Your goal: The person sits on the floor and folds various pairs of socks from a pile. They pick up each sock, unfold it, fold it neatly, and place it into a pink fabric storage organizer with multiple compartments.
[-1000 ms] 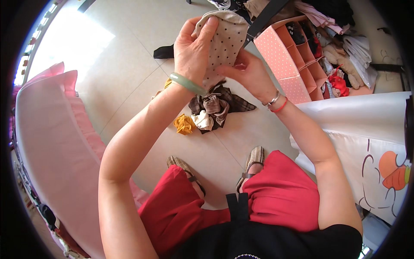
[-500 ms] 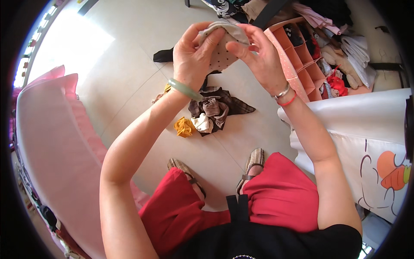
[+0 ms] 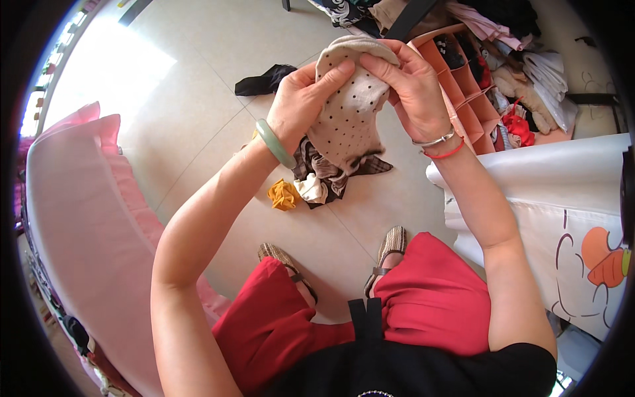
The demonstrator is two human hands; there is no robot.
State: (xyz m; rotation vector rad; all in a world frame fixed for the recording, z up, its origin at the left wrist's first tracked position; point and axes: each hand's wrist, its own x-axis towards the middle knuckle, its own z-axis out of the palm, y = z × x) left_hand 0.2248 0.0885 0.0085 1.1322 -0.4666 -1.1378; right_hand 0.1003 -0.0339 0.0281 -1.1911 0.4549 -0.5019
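Up in front of me, a beige sock (image 3: 349,112) with small black dots hangs down from both hands. My left hand (image 3: 301,96) pinches its upper left edge, thumb lying on the front of the fabric. At the upper right edge, my right hand (image 3: 417,89) grips the sock the same way, with its fingers behind the cloth. The lower end of the sock has a dark patch. It hangs in front of a dark plaid cloth (image 3: 378,165) on the floor and hides part of it.
On the tiled floor lie a balled yellow cloth (image 3: 283,194), a balled white cloth (image 3: 311,189) and a black garment (image 3: 266,81). A pink divided organizer (image 3: 477,116) with clothes stands at upper right. Pink-covered furniture (image 3: 86,218) is on the left, a white printed cover (image 3: 529,205) on the right.
The sock was bunched up near my fingers; now it hangs open at full length. Both hands have shifted slightly, thumbs now close together at its top edge.
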